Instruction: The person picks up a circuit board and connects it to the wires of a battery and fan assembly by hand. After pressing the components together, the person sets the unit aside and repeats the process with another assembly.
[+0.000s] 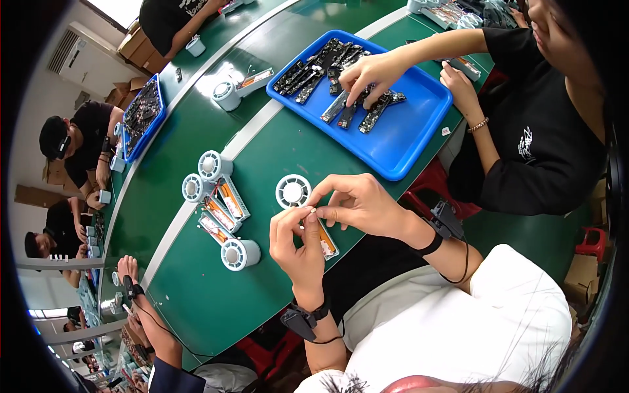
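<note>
My left hand and my right hand meet fingertip to fingertip above the table. Both pinch a tiny white piece, too small to make out its kind. Directly beneath them lies an opened handheld fan, its round light-blue head beyond my fingers. Its open handle, with an orange battery inside, shows to the right of my left hand. My fingers hide the middle of this fan. To the left, three similar opened fans lie grouped together, with orange batteries and wires in their handles.
A blue tray of black circuit boards sits at the far right, where a co-worker's hand reaches in. Another opened fan lies beyond a pale strip on the green table. A neighbour's arm rests at the left.
</note>
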Tool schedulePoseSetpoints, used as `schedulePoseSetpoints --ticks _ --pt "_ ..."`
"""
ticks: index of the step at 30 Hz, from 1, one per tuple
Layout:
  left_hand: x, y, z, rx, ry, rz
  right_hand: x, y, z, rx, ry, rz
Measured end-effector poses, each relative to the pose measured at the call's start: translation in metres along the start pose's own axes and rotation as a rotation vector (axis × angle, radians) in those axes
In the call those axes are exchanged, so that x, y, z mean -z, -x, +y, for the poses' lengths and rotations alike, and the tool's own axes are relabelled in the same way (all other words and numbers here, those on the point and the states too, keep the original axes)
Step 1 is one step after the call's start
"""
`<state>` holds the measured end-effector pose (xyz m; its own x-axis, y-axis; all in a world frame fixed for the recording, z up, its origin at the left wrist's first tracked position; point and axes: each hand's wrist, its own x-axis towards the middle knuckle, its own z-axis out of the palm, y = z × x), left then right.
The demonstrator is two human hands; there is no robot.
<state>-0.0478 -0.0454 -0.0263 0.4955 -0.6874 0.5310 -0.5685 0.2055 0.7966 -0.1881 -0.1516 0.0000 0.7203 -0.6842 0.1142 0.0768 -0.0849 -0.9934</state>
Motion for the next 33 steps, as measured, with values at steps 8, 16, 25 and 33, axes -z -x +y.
schedulePoseSetpoints --ticks 8,16,25,33 --pt "0.014 0.017 0.008 0.125 -0.029 0.011 -0.01 -0.007 0.014 0.146 0.028 -0.078" --pt "0.019 0.011 0.02 0.079 -0.069 0.038 -0.001 -0.017 0.021 0.323 0.213 -0.125" --pt "0.022 0.01 0.033 0.123 -0.361 0.021 -0.007 -0.013 0.02 0.592 0.534 -0.031" --pt "0.029 0.02 0.022 0.2 -0.429 0.003 -0.019 -0.013 0.024 0.65 0.652 -0.023"
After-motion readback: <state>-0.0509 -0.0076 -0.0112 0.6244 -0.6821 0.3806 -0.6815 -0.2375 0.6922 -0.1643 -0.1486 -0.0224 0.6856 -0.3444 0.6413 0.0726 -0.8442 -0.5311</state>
